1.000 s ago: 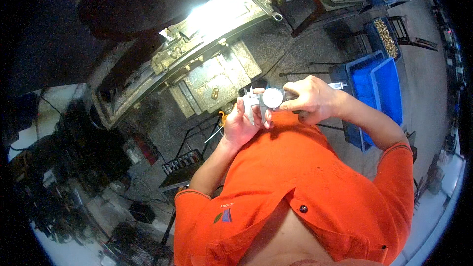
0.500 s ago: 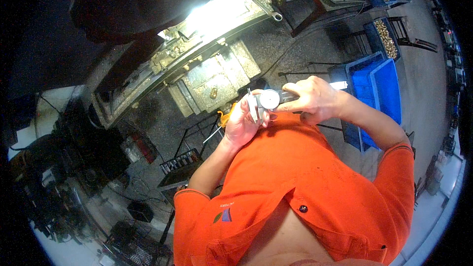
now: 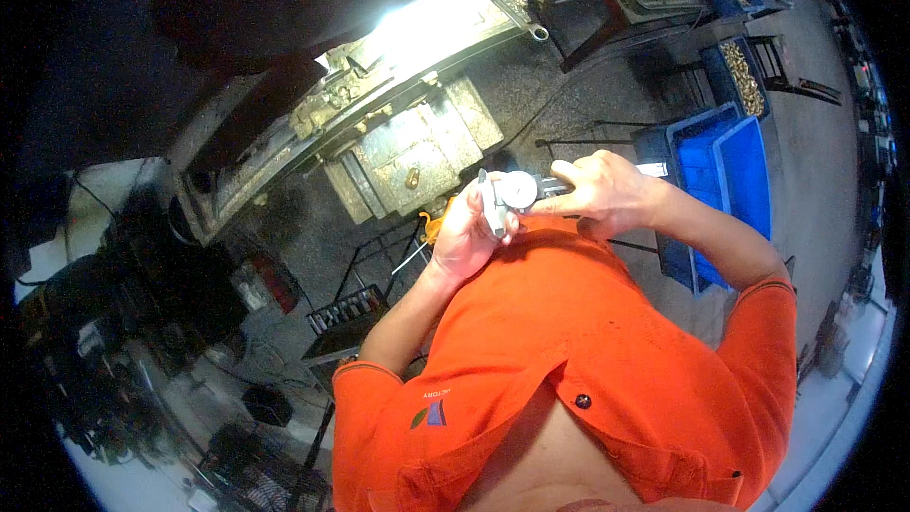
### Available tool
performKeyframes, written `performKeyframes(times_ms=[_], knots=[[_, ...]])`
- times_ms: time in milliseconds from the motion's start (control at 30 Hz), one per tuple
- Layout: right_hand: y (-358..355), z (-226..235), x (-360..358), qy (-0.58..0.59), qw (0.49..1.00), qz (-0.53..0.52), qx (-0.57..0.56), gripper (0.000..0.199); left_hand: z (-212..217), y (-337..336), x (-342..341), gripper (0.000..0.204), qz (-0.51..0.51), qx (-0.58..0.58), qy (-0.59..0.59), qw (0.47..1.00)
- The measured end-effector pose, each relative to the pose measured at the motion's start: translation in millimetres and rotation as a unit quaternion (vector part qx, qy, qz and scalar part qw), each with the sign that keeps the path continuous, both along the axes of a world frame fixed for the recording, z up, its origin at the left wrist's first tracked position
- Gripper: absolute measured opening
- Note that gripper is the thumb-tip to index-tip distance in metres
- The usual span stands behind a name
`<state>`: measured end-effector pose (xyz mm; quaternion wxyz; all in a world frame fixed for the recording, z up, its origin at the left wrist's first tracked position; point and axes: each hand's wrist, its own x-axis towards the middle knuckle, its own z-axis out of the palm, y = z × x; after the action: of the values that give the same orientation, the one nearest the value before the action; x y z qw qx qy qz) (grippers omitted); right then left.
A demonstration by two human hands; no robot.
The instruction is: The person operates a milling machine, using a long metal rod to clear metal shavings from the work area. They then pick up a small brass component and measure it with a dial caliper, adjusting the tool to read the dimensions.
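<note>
In front of my orange shirt, a dial caliper (image 3: 518, 191) with a round white face is held nearly level, its jaws toward the left. My right hand (image 3: 607, 192) is closed around its beam, and the beam's end sticks out past the knuckles. At the jaw end is my left hand (image 3: 464, 239), palm up, its fingers curled behind and under the jaws. Whatever those fingers may pinch is hidden by the jaws. A small brass-coloured part (image 3: 412, 177) rests on the metal machine table (image 3: 445, 137) beyond my hands.
A brightly lit machine bed (image 3: 379, 85) runs across the far side. Blue bins (image 3: 744, 166) stand at right, with a tray of small brass-coloured parts (image 3: 741, 76) behind. At left are a rack of cylindrical tools (image 3: 346, 311) and an orange-handled tool (image 3: 431, 228).
The caliper has turned slightly, so its jaws slant differently at my left fingers. Both hands stay in nearly the same place, and the right hand keeps its grip on the beam.
</note>
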<state>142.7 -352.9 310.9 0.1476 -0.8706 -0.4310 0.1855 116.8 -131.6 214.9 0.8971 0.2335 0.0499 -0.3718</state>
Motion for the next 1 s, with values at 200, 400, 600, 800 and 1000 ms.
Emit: performKeyframes(times_ms=[200,400,600,800,1000], knots=[[-4,-10,-1,0.004,0.999,-0.007,0.045,0.059,4,-4,1,0.051,-0.015,-0.060,0.022,0.998],[-1,-5,0,0.006,0.999,0.001,0.039,0.061,4,-2,2,0.048,-0.001,-0.027,0.005,1.000],[1,-2,-3,0.005,1.000,-0.001,0.012,0.063,-6,-1,1,0.045,0.003,-0.007,-0.033,0.999],[-4,-12,-6,-0.023,0.999,-0.007,0.030,0.054,2,-6,0,0.044,0.008,-0.013,0.011,1.000],[-8,-17,-9,-0.026,0.997,-0.015,0.065,0.047,1,-9,1,0.046,-0.013,-0.051,0.005,0.999]])
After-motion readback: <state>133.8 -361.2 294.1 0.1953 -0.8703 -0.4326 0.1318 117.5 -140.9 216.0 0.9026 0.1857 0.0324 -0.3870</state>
